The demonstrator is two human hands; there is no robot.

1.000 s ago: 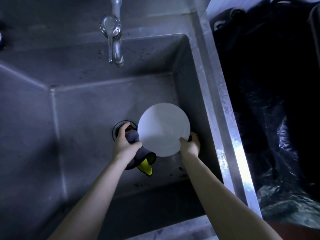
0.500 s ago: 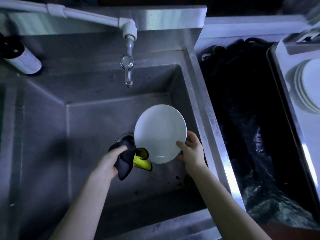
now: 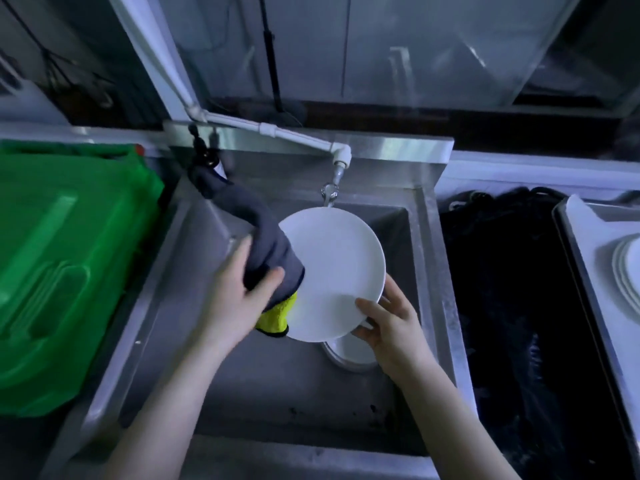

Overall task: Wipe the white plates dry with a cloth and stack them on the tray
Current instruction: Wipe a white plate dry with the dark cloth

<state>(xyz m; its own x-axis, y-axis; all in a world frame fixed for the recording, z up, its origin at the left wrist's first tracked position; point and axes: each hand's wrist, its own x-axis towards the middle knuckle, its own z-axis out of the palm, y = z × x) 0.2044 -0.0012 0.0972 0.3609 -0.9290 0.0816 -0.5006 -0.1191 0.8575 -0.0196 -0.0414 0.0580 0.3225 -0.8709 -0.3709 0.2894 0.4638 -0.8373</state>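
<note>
— well, your right hand [image 3: 391, 320] pinches the white plate [image 3: 332, 271] by its near rim only, thumb on top and fingers beneath, and the plate hangs tilted over the sink [image 3: 428, 244].

— so where does it slip?

— at that pinch, most likely. your left hand [image 3: 239, 296] grips the grey and yellow cloth [image 3: 268, 252], bunched against the plate's left edge. push hard from that side and a wet rim could twist out of your fingers.

— and underneath?

— a pale round shape [image 3: 349, 353] lies in the basin just under your right hand; maybe another plate, maybe the drain, hard to tell. either way a drop lands on something hard and could chip the plate. the tap [image 3: 330, 192] sits just behind the far rim too, so a careless lift could knock it.

— the way to the tray?

— the tray [image 3: 585, 244] is at your far right, with 1 stack of plates [image 3: 627, 271] on it, well apart from the sink. a bin lined with a black bag [image 3: 519, 306] lies between. you carry the plate across that gap, so a 1-handed hold looks risky.

— the room?

— dim and bluish. the sink is steel, scuffed, with dark specks along the near floor. a green crate [image 3: 69, 271] stands at your left, a white pipe [image 3: 277, 130] feeds the tap, and pale panels rise behind.
</note>
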